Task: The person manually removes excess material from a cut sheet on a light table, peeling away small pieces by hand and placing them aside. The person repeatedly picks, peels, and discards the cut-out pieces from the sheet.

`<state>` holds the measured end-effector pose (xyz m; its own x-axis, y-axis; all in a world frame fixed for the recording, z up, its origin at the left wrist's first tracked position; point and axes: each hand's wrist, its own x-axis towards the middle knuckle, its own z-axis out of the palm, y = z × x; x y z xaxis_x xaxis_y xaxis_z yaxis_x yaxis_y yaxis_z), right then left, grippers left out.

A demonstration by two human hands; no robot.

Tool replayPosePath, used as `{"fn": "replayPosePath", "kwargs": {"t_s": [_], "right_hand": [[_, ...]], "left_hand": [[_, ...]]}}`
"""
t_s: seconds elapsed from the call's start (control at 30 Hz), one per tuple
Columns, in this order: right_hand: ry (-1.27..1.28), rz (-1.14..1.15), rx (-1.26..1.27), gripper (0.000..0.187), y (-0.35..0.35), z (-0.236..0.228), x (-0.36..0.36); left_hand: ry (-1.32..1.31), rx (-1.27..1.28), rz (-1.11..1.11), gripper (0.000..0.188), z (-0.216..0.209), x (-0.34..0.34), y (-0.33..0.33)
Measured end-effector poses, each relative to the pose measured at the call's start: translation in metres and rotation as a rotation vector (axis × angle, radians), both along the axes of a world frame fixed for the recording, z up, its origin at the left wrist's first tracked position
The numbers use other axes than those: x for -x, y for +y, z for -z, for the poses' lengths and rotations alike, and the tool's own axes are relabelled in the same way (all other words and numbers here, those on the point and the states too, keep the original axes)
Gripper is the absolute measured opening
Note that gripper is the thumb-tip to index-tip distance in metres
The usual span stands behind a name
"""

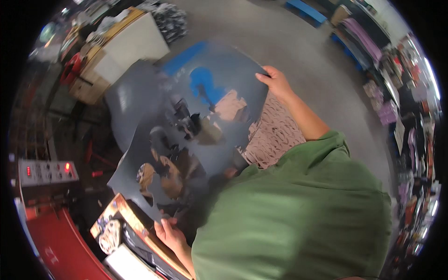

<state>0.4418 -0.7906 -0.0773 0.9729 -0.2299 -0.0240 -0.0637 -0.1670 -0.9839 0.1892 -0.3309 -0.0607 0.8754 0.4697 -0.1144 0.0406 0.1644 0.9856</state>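
Between my two hands hangs a large dark grey flexible sheet [247, 60] with several irregular cut-out holes. My right hand [276, 83] pinches its upper right edge, thumb on top. My left hand [170, 234] grips the lower left corner, close to a wooden-edged bench. Through the holes I see blue and light brown pieces, but cannot tell what they are. A smooth grey part [126, 95] bulges at the far left; whether it belongs to the same sheet I cannot tell. Beneath the right side lies a pinkish sheet [273, 135] full of curved cut-outs.
At my left stand a control panel [49, 171] with red lights and a red machine [65, 245]. The bench [161, 249] holds a white pad and a light bundle. A white-sided table [135, 42] stands far left. Stacked materials [359, 35] line the right; a blue pallet [305, 11] lies beyond.
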Motion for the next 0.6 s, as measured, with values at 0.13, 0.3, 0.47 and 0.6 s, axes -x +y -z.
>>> {"fn": "replayPosePath", "kwargs": {"t_s": [0.13,0.3,0.47,0.6], "right_hand": [[-0.035,0.26,0.098,0.02,-0.082,0.001,0.037],[0.008,0.437,0.143,0.015,-0.136,0.029,0.092],[0.11,0.577,0.185,0.016,-0.184,0.029,0.151],[0.128,0.689,0.215,0.015,-0.212,-0.002,0.184]], "left_hand": [[0.217,-0.06,0.371,0.024,0.03,-0.065,-0.041],[0.328,0.184,0.716,0.026,0.053,-0.101,-0.091],[0.518,0.268,0.952,0.027,0.083,-0.115,-0.102],[0.544,0.178,1.118,0.029,0.118,-0.13,-0.099]]}}
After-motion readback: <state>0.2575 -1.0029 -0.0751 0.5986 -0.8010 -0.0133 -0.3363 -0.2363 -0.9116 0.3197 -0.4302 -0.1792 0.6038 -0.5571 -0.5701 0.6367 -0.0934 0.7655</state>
